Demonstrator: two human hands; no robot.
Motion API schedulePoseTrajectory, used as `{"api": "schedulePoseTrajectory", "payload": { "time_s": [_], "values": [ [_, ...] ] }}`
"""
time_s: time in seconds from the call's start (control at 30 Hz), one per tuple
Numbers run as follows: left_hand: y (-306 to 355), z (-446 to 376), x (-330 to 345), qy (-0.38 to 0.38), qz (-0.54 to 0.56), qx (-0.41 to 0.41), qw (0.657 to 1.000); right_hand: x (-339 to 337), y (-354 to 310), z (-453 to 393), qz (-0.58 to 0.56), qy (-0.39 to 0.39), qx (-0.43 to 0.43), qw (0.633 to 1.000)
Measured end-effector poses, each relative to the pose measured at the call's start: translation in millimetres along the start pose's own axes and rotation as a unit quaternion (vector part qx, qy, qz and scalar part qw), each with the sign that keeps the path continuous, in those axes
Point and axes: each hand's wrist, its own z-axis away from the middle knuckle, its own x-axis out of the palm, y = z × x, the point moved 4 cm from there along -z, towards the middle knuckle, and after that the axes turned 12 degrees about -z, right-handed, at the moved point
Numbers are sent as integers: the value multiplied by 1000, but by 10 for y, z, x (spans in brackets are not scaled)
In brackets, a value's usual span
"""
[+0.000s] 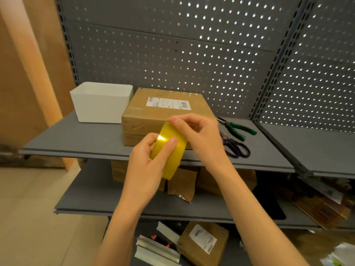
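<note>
A yellow roll of packing tape (pixel 173 160) is held in front of the upper grey shelf (pixel 76 139). My left hand (pixel 148 162) grips the roll from the left, thumb on its shiny face. My right hand (pixel 196 135) pinches the tape's upper edge with fingertips at the top of the roll. Just behind the hands a taped cardboard box (pixel 165 112) with a white shipping label lies flat on the shelf.
A white open tub (pixel 101 102) stands left of the box. Green-handled pliers (pixel 238 128) and dark scissors (pixel 236 146) lie right of it. Torn cardboard (pixel 184 185) sits on the lower shelf, another labelled parcel (pixel 203 244) and metal strips (pixel 157 250) below. Pegboard backs the shelves.
</note>
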Motion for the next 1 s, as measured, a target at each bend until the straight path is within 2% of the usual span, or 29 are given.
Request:
{"api": "schedulePoseTrajectory", "payload": {
  "time_s": [0.23, 0.43, 0.53, 0.6, 0.77, 1.0],
  "values": [
    [122, -182, 348, -45, 37, -64, 996, -287, 34, -242, 20, -12, -54, 998],
    [182, -308, 809, -6, -7, -111, 994, -786, 118, -382, 77, -4, -124, 989],
    [269, -364, 995, 2, -6, -155, 988, -979, -8, -463, 62, 35, -180, 981],
    [314, -360, 1075, 23, -5, -174, 984, -1040, -136, -551, 66, 25, -213, 974],
    [304, -173, 1097, 103, -16, -199, 974, -1124, 15, -751, 70, -100, -132, 984],
    [368, -132, 1087, 173, -117, -157, 965, -1193, 248, -1010, 14, -141, -35, 989]
  ]
}}
